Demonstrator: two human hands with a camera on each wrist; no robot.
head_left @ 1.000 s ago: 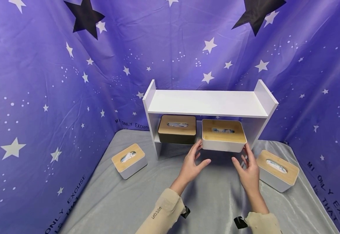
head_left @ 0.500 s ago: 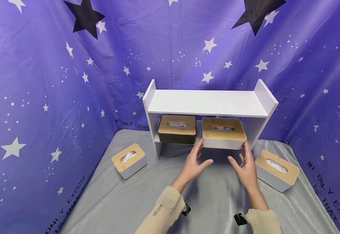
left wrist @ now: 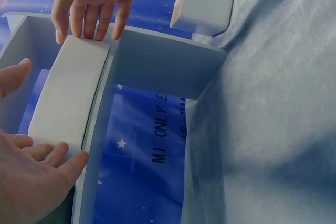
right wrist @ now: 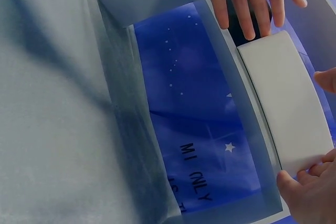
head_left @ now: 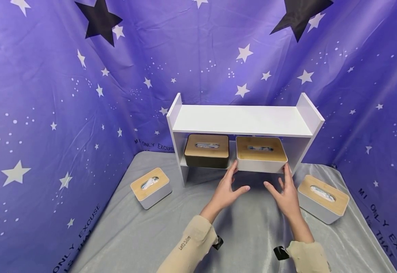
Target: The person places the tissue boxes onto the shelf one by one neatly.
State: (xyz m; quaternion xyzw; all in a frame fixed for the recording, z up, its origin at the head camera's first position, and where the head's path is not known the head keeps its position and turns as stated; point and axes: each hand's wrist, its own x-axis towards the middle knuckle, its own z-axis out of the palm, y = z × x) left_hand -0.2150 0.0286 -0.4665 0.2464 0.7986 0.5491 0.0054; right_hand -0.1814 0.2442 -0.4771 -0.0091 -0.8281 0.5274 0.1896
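Observation:
A white tissue box (head_left: 261, 166) with a wooden lid sits on the lower board of a white shelf (head_left: 242, 119), in its right part. My left hand (head_left: 223, 193) touches the box's front left corner with its fingertips, thumb spread away from it. At the front right corner, the fingertips of my right hand (head_left: 287, 197) rest against the box. In the left wrist view the box's white front (left wrist: 71, 93) lies between both hands, close along the board's edge. To its left on the same board stands a black tissue box (head_left: 206, 162) with a wooden lid.
Another white tissue box (head_left: 151, 188) stands on the grey cloth (head_left: 116, 235) left of the shelf. A similar box (head_left: 324, 199) lies right of it, close beside my right hand. A purple starry curtain (head_left: 205, 57) hangs behind and on both sides.
The white tissue box has slid a little farther back into the shelf. Both hands have moved forward slightly with it, and the right thumb has shifted left.

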